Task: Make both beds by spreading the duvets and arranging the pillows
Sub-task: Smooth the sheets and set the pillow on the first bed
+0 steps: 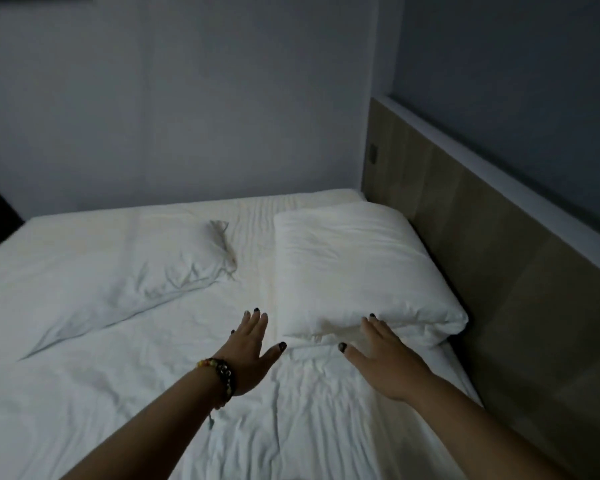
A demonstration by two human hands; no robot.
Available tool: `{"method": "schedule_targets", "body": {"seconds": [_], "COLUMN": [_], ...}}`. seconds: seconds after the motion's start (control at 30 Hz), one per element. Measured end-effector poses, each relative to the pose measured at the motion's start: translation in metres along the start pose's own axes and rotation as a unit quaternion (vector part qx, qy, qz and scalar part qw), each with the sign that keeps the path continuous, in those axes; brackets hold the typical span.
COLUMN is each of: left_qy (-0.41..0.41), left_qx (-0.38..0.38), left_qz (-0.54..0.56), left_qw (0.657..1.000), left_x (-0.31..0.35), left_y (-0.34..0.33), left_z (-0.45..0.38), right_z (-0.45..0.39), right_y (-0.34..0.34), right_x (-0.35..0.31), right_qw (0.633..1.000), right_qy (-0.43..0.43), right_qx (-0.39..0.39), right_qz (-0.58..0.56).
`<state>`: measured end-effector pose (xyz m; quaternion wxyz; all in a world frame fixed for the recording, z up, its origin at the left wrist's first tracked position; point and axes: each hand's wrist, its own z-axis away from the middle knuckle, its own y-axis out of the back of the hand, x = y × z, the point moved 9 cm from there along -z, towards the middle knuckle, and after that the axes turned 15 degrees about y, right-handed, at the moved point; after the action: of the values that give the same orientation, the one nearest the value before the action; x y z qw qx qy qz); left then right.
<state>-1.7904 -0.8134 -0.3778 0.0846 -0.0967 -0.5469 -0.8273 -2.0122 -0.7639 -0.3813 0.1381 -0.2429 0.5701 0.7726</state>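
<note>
With the right hand (378, 355) flat, fingers straight, touching the near end of the plump white pillow (364, 268) and the left hand (252, 348) spread open just beside it, squaring it probably calls for even nudges toward the wooden headboard (499, 244).

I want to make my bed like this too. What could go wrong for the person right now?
1. The right hand presses the near edge of the plump pillow with straight fingers; a push might bunch it against the wooden headboard.
2. The second pillow lies crooked and flat, so the pair may end up uneven.
3. The left hand on the sheet could drag in more wrinkles.
</note>
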Motion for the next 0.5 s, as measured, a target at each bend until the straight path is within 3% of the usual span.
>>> {"method": "schedule_targets", "body": {"seconds": [0.17,0.23,0.5], "left_qy": [0.099,0.12,0.096], "left_qx": [-0.067,-0.059,0.012], "left_qz": [-0.044,-0.046,0.014], "left_qw": [0.992,0.99,0.995], "left_x": [-0.079,-0.107,-0.194], "left_y": [0.017,0.031,0.089], "left_z": [0.037,0.046,0.074], "right_z": [0.019,0.026,0.029], "right_y": [-0.017,-0.018,-0.014], "right_x": [-0.052,-0.073,-0.207], "right_qw": [0.992,0.984,0.989], "right_qy": [0.031,0.039,0.096], "right_qx": [-0.116,-0.159,-0.086], "right_qz": [0.034,0.071,0.077]}}
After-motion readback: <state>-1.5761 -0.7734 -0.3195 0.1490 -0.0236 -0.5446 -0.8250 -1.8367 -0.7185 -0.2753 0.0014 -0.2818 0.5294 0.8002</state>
